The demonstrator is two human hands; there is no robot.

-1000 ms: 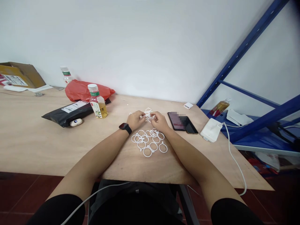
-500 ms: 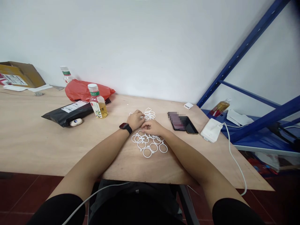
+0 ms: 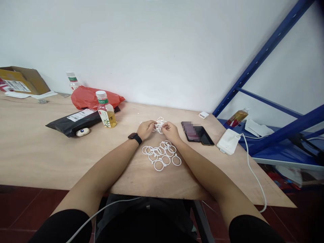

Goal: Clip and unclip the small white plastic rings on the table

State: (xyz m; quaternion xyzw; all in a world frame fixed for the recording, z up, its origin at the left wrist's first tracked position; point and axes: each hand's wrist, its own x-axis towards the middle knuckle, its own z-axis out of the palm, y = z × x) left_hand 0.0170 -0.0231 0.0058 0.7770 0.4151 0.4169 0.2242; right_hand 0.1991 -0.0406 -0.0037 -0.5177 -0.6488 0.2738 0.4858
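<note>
Several white plastic rings (image 3: 165, 159) with small knobs on them lie loosely overlapped on the table between my forearms. Farther back is a tighter heap of the same white rings (image 3: 160, 119). My left hand (image 3: 146, 130), with a black watch on its wrist, is at the left side of that heap, its fingers pinched on a white ring. From the right, my right hand (image 3: 170, 132) has thumb and forefinger closed on a white ring at the heap's edge. The fingers partly hide the rings there.
Right of my hands lie two phones (image 3: 207, 136), a white power bank (image 3: 229, 141) with a cable, and a small charger (image 3: 203, 115). Leftward are a drink bottle (image 3: 107, 114), a black parcel (image 3: 73, 122), an earbud case (image 3: 82, 132) and a red bag (image 3: 88, 98). A blue rack (image 3: 268, 105) stands at right.
My right hand has moved up and to the right, from the back of the near rings to the far heap, uncovering the near rings. My left hand has turned slightly, its fingers now pinching.
</note>
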